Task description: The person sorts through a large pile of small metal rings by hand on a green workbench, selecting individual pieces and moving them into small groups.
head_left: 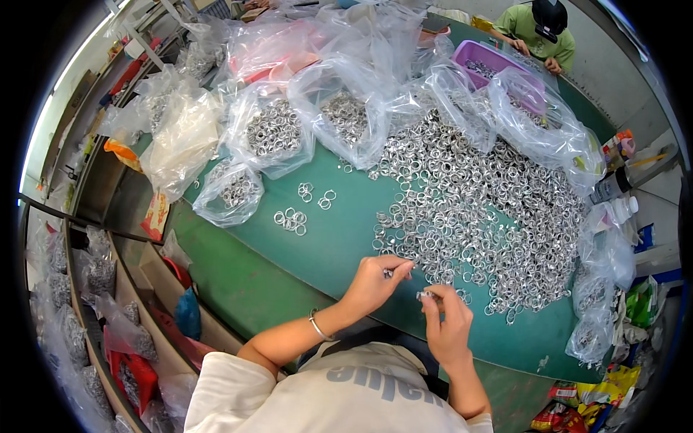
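Observation:
A wide heap of silver rings [498, 209] spreads over the right part of the green table [328, 242]. At its near left edge, my left hand [372, 283] is closed in a pinch, with small silver rings showing at the fingers. Close by on the right, my right hand [449, 317] also pinches a few silver rings [426, 295] between thumb and fingers. The two hands are apart, just over the near edge of the table. Left of the heap lie small separate groups of rings, including one cluster [290, 221] of several.
Clear plastic bags of rings [274, 133] line the table's far side. A purple basket [476, 54] stands at the far right, near another person [538, 36] in green. Shelves with bagged pieces [101, 274] run along the left. A bottle [612, 185] is at the right edge.

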The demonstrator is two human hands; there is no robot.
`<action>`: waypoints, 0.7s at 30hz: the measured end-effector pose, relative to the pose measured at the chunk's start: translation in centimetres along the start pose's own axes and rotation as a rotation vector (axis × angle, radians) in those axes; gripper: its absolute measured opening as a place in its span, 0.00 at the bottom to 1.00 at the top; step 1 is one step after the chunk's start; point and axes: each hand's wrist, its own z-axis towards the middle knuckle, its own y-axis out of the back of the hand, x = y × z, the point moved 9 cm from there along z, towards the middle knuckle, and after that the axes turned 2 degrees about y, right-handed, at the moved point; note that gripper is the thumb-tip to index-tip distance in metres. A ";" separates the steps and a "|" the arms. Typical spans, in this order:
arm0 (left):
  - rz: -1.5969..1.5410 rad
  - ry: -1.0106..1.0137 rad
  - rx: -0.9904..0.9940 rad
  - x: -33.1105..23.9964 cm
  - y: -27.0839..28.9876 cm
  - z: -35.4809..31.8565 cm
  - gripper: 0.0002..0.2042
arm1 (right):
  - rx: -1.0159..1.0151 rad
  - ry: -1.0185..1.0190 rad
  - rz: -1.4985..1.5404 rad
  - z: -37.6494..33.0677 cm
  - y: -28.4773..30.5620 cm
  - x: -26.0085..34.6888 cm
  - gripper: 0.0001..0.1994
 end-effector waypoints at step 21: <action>-1.338 1.167 0.481 4.8 -9.5 -5.0 0.20 | -0.121 0.020 -0.425 2.9 2.3 -6.2 0.17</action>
